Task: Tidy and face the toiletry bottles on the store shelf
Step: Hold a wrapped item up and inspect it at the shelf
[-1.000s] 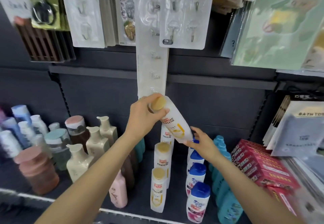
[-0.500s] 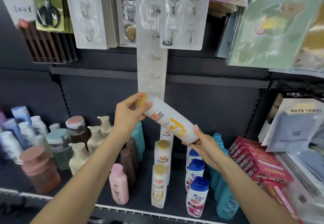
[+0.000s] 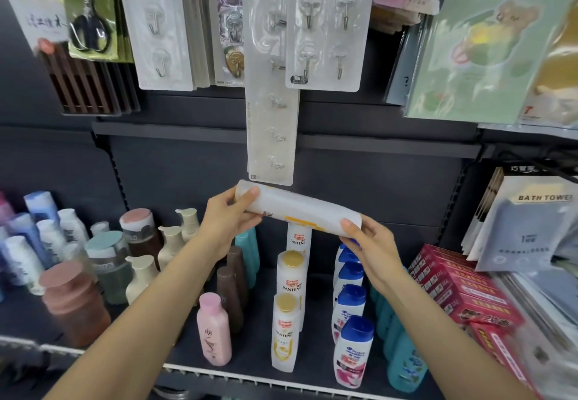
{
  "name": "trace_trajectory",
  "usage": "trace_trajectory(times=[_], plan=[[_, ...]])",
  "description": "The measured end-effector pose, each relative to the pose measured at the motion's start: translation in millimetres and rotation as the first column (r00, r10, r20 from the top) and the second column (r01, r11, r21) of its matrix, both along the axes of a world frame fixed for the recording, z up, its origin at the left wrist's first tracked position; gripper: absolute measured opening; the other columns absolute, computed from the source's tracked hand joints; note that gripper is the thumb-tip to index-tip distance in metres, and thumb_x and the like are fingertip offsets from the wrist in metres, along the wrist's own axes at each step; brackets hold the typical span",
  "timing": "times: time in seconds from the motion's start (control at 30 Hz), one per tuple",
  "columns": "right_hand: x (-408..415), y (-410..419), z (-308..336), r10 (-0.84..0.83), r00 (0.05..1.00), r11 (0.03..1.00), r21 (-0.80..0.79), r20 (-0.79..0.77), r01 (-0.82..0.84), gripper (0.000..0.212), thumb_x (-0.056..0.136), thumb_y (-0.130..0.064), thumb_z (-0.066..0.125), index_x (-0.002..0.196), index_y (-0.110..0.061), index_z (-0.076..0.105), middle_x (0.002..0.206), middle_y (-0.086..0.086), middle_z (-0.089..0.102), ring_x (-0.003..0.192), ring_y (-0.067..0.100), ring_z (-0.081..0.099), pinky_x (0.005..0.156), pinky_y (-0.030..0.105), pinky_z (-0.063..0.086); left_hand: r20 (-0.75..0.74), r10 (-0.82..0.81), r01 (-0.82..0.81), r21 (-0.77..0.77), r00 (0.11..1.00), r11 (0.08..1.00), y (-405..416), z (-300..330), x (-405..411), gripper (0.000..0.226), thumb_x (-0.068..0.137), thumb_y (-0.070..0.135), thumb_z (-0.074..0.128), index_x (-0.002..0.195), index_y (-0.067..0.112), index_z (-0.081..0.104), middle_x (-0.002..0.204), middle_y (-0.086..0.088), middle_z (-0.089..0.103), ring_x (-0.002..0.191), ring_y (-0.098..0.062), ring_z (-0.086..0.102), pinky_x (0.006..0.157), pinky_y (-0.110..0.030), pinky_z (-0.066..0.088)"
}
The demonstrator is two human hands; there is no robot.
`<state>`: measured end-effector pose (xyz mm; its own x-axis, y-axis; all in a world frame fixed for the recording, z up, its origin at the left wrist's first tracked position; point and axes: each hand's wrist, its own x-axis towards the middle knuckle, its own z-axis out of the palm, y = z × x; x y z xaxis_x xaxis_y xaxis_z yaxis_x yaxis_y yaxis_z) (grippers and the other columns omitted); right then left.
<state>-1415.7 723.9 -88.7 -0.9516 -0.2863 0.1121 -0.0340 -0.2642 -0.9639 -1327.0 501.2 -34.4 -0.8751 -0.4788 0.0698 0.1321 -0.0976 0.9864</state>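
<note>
A white Pantene bottle (image 3: 300, 207) lies almost level in the air above the shelf. My left hand (image 3: 230, 218) grips its cap end and my right hand (image 3: 367, 240) holds its base end. Below it a row of white Pantene bottles with gold caps (image 3: 286, 330) stands front to back on the dark shelf (image 3: 250, 356). To the right of that row stand white bottles with blue caps (image 3: 353, 351), then teal bottles (image 3: 403, 365). A pink bottle (image 3: 214, 329) and brown bottles (image 3: 230, 290) stand to the left.
Cream pump bottles (image 3: 170, 243), a rust-coloured jar (image 3: 73, 302) and blue-capped bottles (image 3: 37, 221) crowd the shelf's left side. Red boxes (image 3: 459, 287) and bath towel packs (image 3: 525, 230) lie at the right. Packs of hooks (image 3: 325, 24) hang above, one strip (image 3: 272, 136) reaching down close to the held bottle.
The held bottle has turned from steeply tilted to nearly level, and its label has rotated away from me. My right hand has shifted up round its base end. The view moved slightly closer.
</note>
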Motion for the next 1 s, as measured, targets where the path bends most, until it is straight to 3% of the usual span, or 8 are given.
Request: trace_trajectory(times=[0.17, 0.27, 0.4, 0.53, 0.7, 0.83, 0.93, 1.0], plan=[[-3.2, 8.6, 2.0, -0.005, 0.999, 0.999, 0.043, -0.054, 0.007, 0.047, 0.079, -0.006, 0.070, 0.124, -0.013, 0.059, 0.116, 0.001, 0.067, 0.110, 0.016, 0.062, 0.096, 0.034, 0.049, 0.097, 0.065, -0.065, -0.005, 0.993, 0.998, -0.8, -0.9, 4.1, 0.043, 0.083, 0.037, 0.068, 0.120, 0.020, 0.054, 0.107, -0.008, 0.065, 0.077, -0.024, 0.073, 0.063, -0.030, 0.060], [-3.7, 10.5, 1.0, 0.010, 0.998, 0.997, 0.071, -0.069, -0.005, 0.050, 0.078, -0.002, 0.071, 0.124, -0.019, 0.059, 0.116, 0.001, 0.067, 0.110, 0.017, 0.062, 0.097, 0.035, 0.049, 0.021, 0.091, -0.092, 0.075, 0.996, 0.993, 1.9, -0.2, 4.5, 0.042, 0.082, 0.023, 0.070, 0.120, 0.017, 0.054, 0.114, -0.009, 0.059, 0.087, -0.028, 0.070, 0.066, -0.032, 0.060], [-3.1, 8.8, 1.6, 0.039, 0.999, 0.996, 0.083, -0.030, -0.036, 0.049, 0.079, -0.005, 0.071, 0.121, -0.027, 0.061, 0.116, 0.004, 0.067, 0.111, 0.018, 0.061, 0.094, 0.033, 0.050, -0.075, 0.129, -0.125, 0.052, 0.989, 0.991, 4.2, -1.6, 2.1, 0.043, 0.083, 0.014, 0.068, 0.123, 0.020, 0.054, 0.109, -0.003, 0.062, 0.096, -0.020, 0.067, 0.071, -0.032, 0.060], [-3.7, 8.7, 4.5, 0.084, 0.996, 0.996, 0.021, 0.031, -0.085, 0.046, 0.083, -0.007, 0.066, 0.127, -0.016, 0.057, 0.121, 0.008, 0.063, 0.110, 0.019, 0.061, 0.086, 0.029, 0.053, -0.126, 0.106, -0.099, 0.056, 0.986, 0.993, -0.2, -1.4, 0.5, 0.045, 0.084, 0.013, 0.067, 0.126, 0.016, 0.053, 0.112, -0.008, 0.066, 0.097, -0.019, 0.068, 0.077, -0.031, 0.059], [-3.7, 9.0, 3.2, 0.123, 0.992, 0.992, 0.030, 0.022, -0.123, 0.039, 0.082, -0.005, 0.066, 0.121, -0.007, 0.060, 0.116, 0.006, 0.067, 0.109, 0.019, 0.063, 0.092, 0.031, 0.052, -0.145, 0.023, -0.021, 0.015, 0.989, 1.000, -4.1, -2.6, 1.2, 0.044, 0.084, 0.011, 0.065, 0.127, 0.016, 0.055, 0.110, -0.004, 0.068, 0.097, -0.016, 0.068, 0.078, -0.029, 0.058], [-5.2, 12.1, -4.4, 0.031, 0.999, 0.997, 0.068, -0.017, -0.029, 0.042, 0.078, -0.001, 0.070, 0.117, -0.013, 0.061, 0.115, 0.003, 0.066, 0.109, 0.021, 0.062, 0.092, 0.038, 0.052, -0.043, 0.046, -0.053, -0.172, 0.998, 0.984, -11.8, -4.0, 1.6, 0.047, 0.082, 0.010, 0.068, 0.127, 0.020, 0.057, 0.110, -0.003, 0.067, 0.101, -0.020, 0.065, 0.081, -0.036, 0.057], [-5.0, 12.0, -6.6, 0.025, 0.999, 0.997, 0.077, -0.035, -0.022, 0.051, 0.076, 0.002, 0.071, 0.121, -0.016, 0.056, 0.119, 0.002, 0.062, 0.107, 0.022, 0.062, 0.083, 0.035, 0.055, -0.024, 0.038, -0.043, -0.264, 0.999, 0.964, -13.2, -4.9, 1.8, 0.046, 0.081, 0.006, 0.069, 0.124, 0.020, 0.056, 0.111, -0.002, 0.065, 0.104, -0.019, 0.063, 0.080, -0.035, 0.057], [-5.6, 11.2, -7.4, 0.023, 0.998, 0.993, 0.119, -0.056, -0.016, 0.058, 0.074, 0.003, 0.073, 0.124, -0.019, 0.053, 0.119, 0.000, 0.061, 0.107, 0.020, 0.062, 0.085, 0.035, 0.055, -0.030, 0.036, -0.044, -0.325, 0.999, 0.945, -15.1, -3.9, 1.1, 0.049, 0.081, 0.004, 0.069, 0.124, 0.021, 0.054, 0.113, 0.000, 0.062, 0.106, -0.018, 0.060, 0.083, -0.038, 0.056]])
